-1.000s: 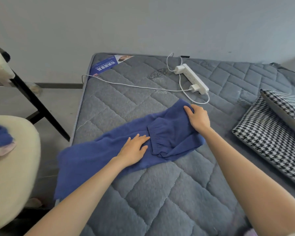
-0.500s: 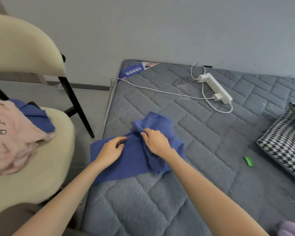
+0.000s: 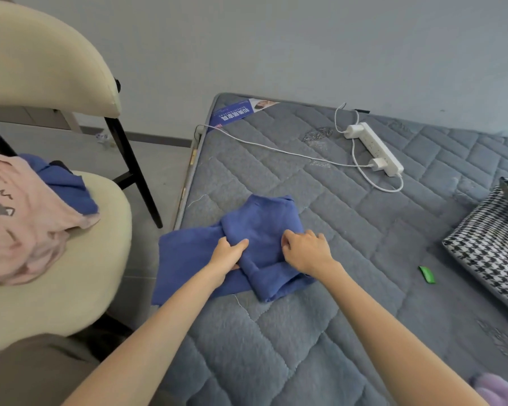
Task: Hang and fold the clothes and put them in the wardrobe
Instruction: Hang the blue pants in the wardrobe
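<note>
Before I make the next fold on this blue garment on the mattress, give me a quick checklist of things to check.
1. Hands on blue garment: ok; left hand grips the fold, right hand lies on it.
2. Grip of right hand: cannot tell.
3. All of it on mattress: not ok; its left end overhangs the edge.
4. Clear of power strip: ok.
5. Clear of green item: ok.

blue garment (image 3: 255,227): soft fleecy cloth, part-folded, upper layer doubled into a thick pad, flat at the left edge of the mattress (image 3: 276,347), left flap reaching over that edge | pink garment (image 3: 21,218): crumpled heap on the chair seat (image 3: 71,273) | second blue piece (image 3: 68,186): bunched, peeking out from under the pink one's far side
</note>
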Demonstrator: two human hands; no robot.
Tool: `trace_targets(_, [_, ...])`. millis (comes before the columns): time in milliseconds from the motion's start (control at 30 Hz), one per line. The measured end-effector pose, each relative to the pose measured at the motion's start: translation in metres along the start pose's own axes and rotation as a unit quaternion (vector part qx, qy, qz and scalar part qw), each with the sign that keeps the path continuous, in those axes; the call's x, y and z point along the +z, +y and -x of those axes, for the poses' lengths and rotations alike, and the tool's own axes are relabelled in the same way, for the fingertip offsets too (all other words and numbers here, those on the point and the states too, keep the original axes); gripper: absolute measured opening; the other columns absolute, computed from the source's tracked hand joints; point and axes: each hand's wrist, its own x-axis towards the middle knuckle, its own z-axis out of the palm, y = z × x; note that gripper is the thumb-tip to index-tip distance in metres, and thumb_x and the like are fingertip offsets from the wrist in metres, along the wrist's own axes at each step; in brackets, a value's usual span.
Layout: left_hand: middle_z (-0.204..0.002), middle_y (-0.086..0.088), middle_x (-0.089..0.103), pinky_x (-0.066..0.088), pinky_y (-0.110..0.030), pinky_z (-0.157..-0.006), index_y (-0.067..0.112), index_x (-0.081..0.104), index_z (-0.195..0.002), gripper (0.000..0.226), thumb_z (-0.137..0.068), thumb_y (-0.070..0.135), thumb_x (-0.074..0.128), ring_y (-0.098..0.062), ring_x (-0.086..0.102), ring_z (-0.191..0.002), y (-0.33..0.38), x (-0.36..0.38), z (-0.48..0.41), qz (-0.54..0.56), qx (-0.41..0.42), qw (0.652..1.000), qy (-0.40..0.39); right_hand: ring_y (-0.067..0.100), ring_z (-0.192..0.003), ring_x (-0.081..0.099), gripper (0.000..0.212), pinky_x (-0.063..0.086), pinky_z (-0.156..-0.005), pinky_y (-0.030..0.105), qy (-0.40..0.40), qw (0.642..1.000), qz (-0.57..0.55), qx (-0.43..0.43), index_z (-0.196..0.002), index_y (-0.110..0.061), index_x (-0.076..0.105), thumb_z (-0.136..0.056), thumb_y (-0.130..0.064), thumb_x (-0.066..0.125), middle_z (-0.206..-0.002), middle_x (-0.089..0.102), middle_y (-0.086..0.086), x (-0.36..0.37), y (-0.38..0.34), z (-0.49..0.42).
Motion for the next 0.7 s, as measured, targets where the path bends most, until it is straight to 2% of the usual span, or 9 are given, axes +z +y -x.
trace_targets(100, [-0.118,-0.009,0.057,0.053,-0.041,-0.088,0.004,0.041,-0.126,0.049,-0.087,0.023,0.064,-0.025,0.058,-0.106,-0.003,0.007,-0.002,0.018,-0.027,0.999,0.008,0.029,-0.110,0.046,0.028,0.036,-0.091,0.036,-0.012,1.000,-0.010,-0.012,-0.117,-0.014,0.051,-0.092,-0.014,0.039,-0.120,0.053,0.009,-0.004,0.018,0.011])
trace_targets(233, [-0.121,-0.008,0.057,0.054,-0.039,-0.085,0.009,0.039,-0.126,0.055,-0.082,0.017,0.070,-0.023,0.058,-0.107,-0.009,0.012,0.001,0.016,-0.048,0.998,-0.030,0.028,-0.102,0.048,0.039,0.038,-0.068,0.031,-0.028,0.998,-0.052,-0.034,-0.117,-0.012,0.043,-0.080,-0.002,0.053,-0.111,0.049,0.008,0.000,0.036,0.028])
trace_targets(333, [-0.122,-0.009,0.055,0.054,-0.036,-0.080,0.009,0.038,-0.127,0.053,-0.082,0.005,0.067,-0.023,0.057,-0.108,-0.014,0.013,0.006,0.013,-0.036,0.999,-0.038,0.028,-0.097,0.052,0.032,0.037,-0.062,0.031,-0.004,0.999,-0.026,-0.022,-0.114,-0.011,0.046,-0.083,-0.006,0.053,-0.108,0.052,0.007,0.006,0.042,0.037])
trace_targets(433, [-0.122,-0.012,0.053,0.051,-0.032,-0.074,0.009,0.040,-0.123,0.045,-0.084,-0.008,0.056,-0.023,0.056,-0.103,-0.019,0.011,0.009,0.039,-0.021,0.999,-0.032,0.028,-0.094,0.054,0.018,0.034,-0.059,0.032,0.040,0.999,0.000,0.005,-0.107,-0.010,0.044,-0.089,-0.008,0.044,-0.108,0.052,0.006,0.014,0.045,0.047])
trace_targets(567, [-0.122,-0.010,0.054,0.049,-0.032,-0.077,0.012,0.043,-0.120,0.041,-0.086,-0.009,0.053,-0.022,0.055,-0.103,-0.019,0.009,0.011,0.046,0.007,0.998,-0.029,0.024,-0.092,0.054,0.006,0.036,-0.058,0.031,0.081,0.996,0.016,0.031,-0.100,-0.013,0.039,-0.096,-0.010,0.038,-0.101,0.058,0.003,0.026,0.049,0.057])
trace_targets(633, [-0.122,-0.009,0.054,0.049,-0.032,-0.078,0.013,0.043,-0.121,0.042,-0.086,-0.009,0.054,-0.022,0.055,-0.104,-0.017,0.009,0.011,0.050,0.019,0.998,-0.038,0.027,-0.082,0.059,0.009,0.034,-0.056,0.031,0.091,0.994,0.036,0.050,-0.099,-0.014,0.035,-0.095,-0.007,0.038,-0.092,0.063,0.006,0.028,0.051,0.060])
trace_targets(700, [-0.123,-0.009,0.054,0.049,-0.033,-0.079,0.011,0.042,-0.124,0.044,-0.086,-0.008,0.055,-0.023,0.055,-0.107,-0.015,0.010,0.012,0.049,0.027,0.997,-0.045,0.028,-0.071,0.060,0.016,0.034,-0.055,0.032,0.100,0.991,0.041,0.074,-0.108,-0.012,0.035,-0.094,-0.004,0.037,-0.084,0.064,0.007,0.031,0.052,0.062])
